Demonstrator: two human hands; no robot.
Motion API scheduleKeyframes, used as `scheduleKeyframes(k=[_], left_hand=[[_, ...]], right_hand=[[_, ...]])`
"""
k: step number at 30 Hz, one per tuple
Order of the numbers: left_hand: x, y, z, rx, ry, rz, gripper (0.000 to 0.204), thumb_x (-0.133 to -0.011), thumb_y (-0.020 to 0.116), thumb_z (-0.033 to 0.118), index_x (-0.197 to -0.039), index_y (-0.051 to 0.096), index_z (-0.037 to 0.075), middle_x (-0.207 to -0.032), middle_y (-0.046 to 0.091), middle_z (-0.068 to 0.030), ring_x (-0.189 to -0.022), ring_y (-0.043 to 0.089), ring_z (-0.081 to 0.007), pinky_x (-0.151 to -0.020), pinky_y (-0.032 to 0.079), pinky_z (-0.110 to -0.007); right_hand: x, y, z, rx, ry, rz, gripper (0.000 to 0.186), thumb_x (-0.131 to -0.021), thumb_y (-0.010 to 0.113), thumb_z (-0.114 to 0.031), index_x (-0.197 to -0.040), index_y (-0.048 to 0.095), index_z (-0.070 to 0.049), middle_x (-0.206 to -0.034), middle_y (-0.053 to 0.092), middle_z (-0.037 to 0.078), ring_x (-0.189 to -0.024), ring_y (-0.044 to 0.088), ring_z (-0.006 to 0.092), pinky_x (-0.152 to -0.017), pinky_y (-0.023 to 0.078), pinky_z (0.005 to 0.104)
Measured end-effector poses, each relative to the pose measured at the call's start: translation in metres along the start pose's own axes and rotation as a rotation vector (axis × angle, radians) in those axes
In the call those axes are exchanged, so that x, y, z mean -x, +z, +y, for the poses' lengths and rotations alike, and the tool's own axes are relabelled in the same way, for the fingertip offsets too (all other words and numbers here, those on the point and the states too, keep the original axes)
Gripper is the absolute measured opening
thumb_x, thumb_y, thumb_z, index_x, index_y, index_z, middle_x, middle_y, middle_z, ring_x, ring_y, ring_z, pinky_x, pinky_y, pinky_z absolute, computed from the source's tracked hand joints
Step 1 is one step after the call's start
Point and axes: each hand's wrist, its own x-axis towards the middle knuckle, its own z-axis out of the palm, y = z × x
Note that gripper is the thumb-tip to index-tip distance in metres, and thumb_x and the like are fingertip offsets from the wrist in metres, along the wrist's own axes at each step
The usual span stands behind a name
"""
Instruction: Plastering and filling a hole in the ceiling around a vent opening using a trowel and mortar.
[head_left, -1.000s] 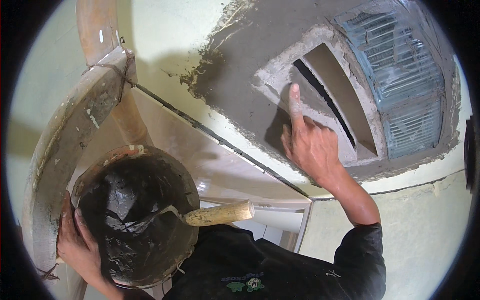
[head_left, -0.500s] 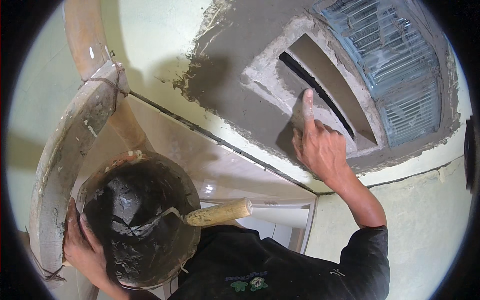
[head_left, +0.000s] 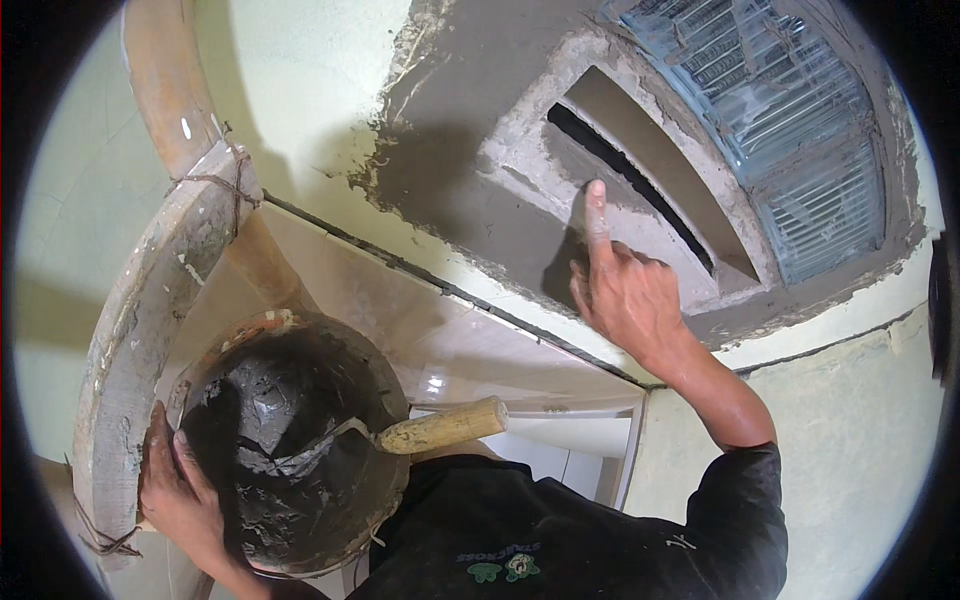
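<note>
My right hand (head_left: 632, 295) is raised to the wall with its index finger stretched out and the other fingers curled. That fingertip is at the grey mortar beside a long dark slot (head_left: 640, 190) in a pale vent block (head_left: 500, 150). My left hand (head_left: 188, 510) is at the left side of a round bucket (head_left: 385, 470), its thumb at the rim and its fingers between bucket and plank. Dark wet mortar (head_left: 265, 400) lies in the bucket. A trowel (head_left: 445, 425) rests there, its wooden handle sticking out to the right, its blade partly in the mortar.
A thick wooden plank (head_left: 115, 430), tied with wire to a round pole (head_left: 170, 90), stands left of the bucket. Ribbed bluish glass blocks (head_left: 800, 130) sit in the wall at upper right. Fresh grey plaster (head_left: 450, 100) surrounds the vent block, above glossy tiles (head_left: 400, 330).
My right fingertip has shifted slightly left, away from the slot's edge. The view has moved a little, so bucket and plank appear farther right. My left hand stays at the bucket.
</note>
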Motion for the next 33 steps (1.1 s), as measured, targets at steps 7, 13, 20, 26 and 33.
scheduleKeyframes(k=[7,13,20,26,33], left_hand=[[0.0,-0.001,0.0,-0.032,0.029,0.008,0.033,-0.098,0.051,0.016,-0.127,0.061,0.005,-0.12,0.065,-0.0185,-0.11,0.061,-0.0378,-0.094,0.046,-0.042],[-0.002,-0.004,0.002,-0.02,0.001,-0.017,0.033,-0.098,0.05,0.014,-0.128,0.06,0.004,-0.121,0.064,-0.0183,-0.111,0.061,-0.0372,-0.094,0.046,-0.042],[-0.002,-0.002,0.002,-0.007,0.002,-0.015,0.033,-0.098,0.049,0.014,-0.128,0.059,0.003,-0.122,0.064,-0.0192,-0.111,0.061,-0.0372,-0.094,0.047,-0.041],[0.0,-0.003,0.002,-0.024,0.003,-0.016,0.034,-0.099,0.049,0.015,-0.128,0.06,0.003,-0.122,0.064,-0.0197,-0.111,0.061,-0.0378,-0.094,0.047,-0.042],[-0.002,0.0,0.0,-0.025,0.044,0.0,0.034,-0.099,0.048,0.015,-0.127,0.059,0.002,-0.123,0.063,-0.0206,-0.111,0.061,-0.038,-0.095,0.046,-0.042]], right_hand=[[-0.022,-0.005,-0.014,-0.036,-0.062,0.026,0.091,-0.083,0.064,-0.022,-0.155,0.011,-0.006,-0.064,0.062,0.015,-0.045,0.056,0.0323,-0.043,0.046,0.0432],[0.0,-0.005,0.004,0.016,0.0,-0.022,0.089,-0.084,0.064,-0.023,-0.154,0.012,-0.005,-0.062,0.061,0.016,-0.045,0.057,0.0322,-0.044,0.046,0.0429],[0.021,-0.027,0.004,-0.021,0.114,-0.066,0.092,-0.081,0.067,-0.022,-0.153,0.014,-0.001,-0.062,0.061,0.015,-0.048,0.058,0.0309,-0.049,0.049,0.039],[-0.009,-0.037,0.008,-0.175,0.133,0.049,0.089,-0.079,0.067,-0.016,-0.153,0.019,-0.004,-0.077,0.067,0.021,-0.062,0.064,0.0359,-0.066,0.053,0.0415],[-0.008,-0.033,0.016,-0.196,0.189,0.002,0.08,-0.081,0.063,-0.024,-0.149,0.028,0.0,-0.059,0.061,0.022,-0.052,0.062,0.0391,-0.057,0.053,0.0466]])
